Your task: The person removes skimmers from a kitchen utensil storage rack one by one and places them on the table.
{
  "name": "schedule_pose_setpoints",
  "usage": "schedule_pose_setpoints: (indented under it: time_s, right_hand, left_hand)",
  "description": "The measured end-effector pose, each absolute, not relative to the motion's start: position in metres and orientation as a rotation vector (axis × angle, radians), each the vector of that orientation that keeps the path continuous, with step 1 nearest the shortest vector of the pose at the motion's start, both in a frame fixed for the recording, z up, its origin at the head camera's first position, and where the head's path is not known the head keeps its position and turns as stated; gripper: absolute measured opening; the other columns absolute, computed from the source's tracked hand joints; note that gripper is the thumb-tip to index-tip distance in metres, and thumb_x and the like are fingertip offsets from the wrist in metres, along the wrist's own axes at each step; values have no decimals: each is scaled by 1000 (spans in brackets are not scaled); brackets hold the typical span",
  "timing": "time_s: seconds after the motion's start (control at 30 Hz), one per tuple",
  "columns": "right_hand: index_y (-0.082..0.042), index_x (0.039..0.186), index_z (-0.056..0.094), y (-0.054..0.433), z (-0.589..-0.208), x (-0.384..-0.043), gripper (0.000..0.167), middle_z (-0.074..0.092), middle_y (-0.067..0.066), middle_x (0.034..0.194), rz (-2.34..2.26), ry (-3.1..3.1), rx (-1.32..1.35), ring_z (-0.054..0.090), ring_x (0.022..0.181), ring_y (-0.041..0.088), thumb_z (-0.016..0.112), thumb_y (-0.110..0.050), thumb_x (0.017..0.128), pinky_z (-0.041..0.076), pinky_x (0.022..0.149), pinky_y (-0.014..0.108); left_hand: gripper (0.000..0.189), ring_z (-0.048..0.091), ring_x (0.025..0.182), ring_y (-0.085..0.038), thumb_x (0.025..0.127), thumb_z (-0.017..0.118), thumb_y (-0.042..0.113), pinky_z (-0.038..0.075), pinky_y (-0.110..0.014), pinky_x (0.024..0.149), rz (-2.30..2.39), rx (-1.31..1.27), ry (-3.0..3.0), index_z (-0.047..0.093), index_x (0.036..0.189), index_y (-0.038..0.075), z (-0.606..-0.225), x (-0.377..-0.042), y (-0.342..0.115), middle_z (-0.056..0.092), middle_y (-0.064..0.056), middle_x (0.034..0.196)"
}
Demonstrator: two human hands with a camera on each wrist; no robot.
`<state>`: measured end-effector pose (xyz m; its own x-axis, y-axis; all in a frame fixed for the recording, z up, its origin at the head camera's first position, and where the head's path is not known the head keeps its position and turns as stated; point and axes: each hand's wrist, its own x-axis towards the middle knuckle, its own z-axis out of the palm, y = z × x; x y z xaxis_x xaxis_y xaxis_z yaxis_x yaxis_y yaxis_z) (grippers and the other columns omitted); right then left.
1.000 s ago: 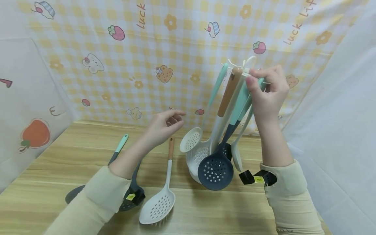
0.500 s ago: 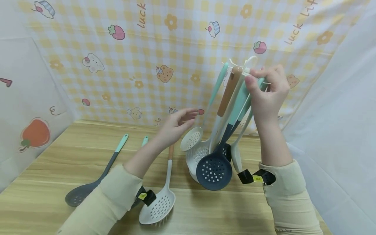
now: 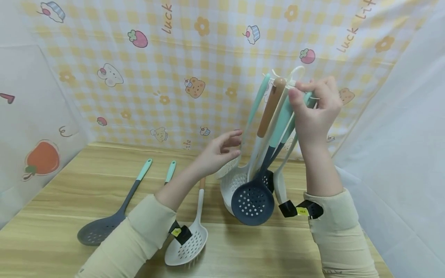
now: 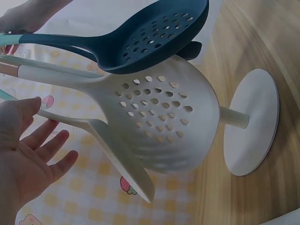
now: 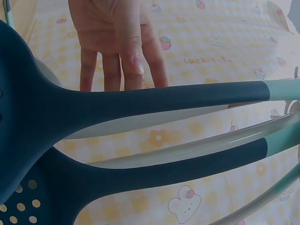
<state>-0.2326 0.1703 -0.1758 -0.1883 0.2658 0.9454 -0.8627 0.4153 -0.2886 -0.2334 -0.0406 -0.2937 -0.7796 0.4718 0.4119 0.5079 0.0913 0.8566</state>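
Note:
A white utensil rack (image 4: 251, 126) stands on the table with several utensils hanging from it. My right hand (image 3: 318, 108) pinches the rack's top, close to the white loop (image 3: 298, 71). In the head view my left hand (image 3: 220, 154) is at the rack's left side, in front of a pale skimmer with a mint handle (image 3: 258, 100). Seen from the left wrist, its fingers are spread beside that skimmer's thin neck (image 4: 65, 118); contact is unclear. A dark skimmer (image 3: 253, 202) hangs frontmost. Behind it are a white perforated utensil with a brown handle (image 3: 270, 112) and a pale spoon (image 3: 279, 185).
On the table's left lie a dark slotted spoon (image 3: 101, 229), a mint-handled utensil (image 3: 170, 172) mostly hidden by my left arm, and a white slotted spoon (image 3: 187, 243). A checked cloth (image 3: 156, 77) hangs behind the table.
My left hand has moved right, up to the pale skimmer on the rack. The dark skimmer has shifted slightly left. My right hand has stayed at the rack's top.

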Motion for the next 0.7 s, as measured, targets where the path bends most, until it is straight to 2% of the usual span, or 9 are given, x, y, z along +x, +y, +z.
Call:
schedule_pose_setpoints:
  time_s: [0.17, 0.43, 0.7]
  right_hand:
    - [4, 72, 70, 169, -175, -232, 77, 44, -12, 72, 1114, -1405, 578, 38, 68, 8, 71, -72, 63, 21, 60, 21]
    - [4, 72, 70, 169, -176, -232, 79, 44, -12, 72, 1104, -1400, 574, 37, 67, 7, 70, -74, 62, 21, 59, 21]
    - [5, 73, 70, 170, -176, -232, 77, 45, -12, 72, 1113, -1409, 577, 38, 68, 7, 71, -72, 63, 21, 59, 21]
  left_hand:
    - [54, 53, 115, -23, 92, 62, 4, 43, -39, 98, -1834, -1014, -2289, 44, 142, 11, -294, -233, -39, 58, -15, 123]
    - [57, 59, 99, -24, 89, 61, -5, 47, -31, 92, -1814, -1049, -2232, 41, 142, 5, -294, -231, -36, 61, -15, 102]
    - [57, 61, 90, -22, 89, 61, -6, 52, -32, 83, -1756, -1095, -2197, 41, 142, 5, -293, -229, -35, 60, -11, 97]
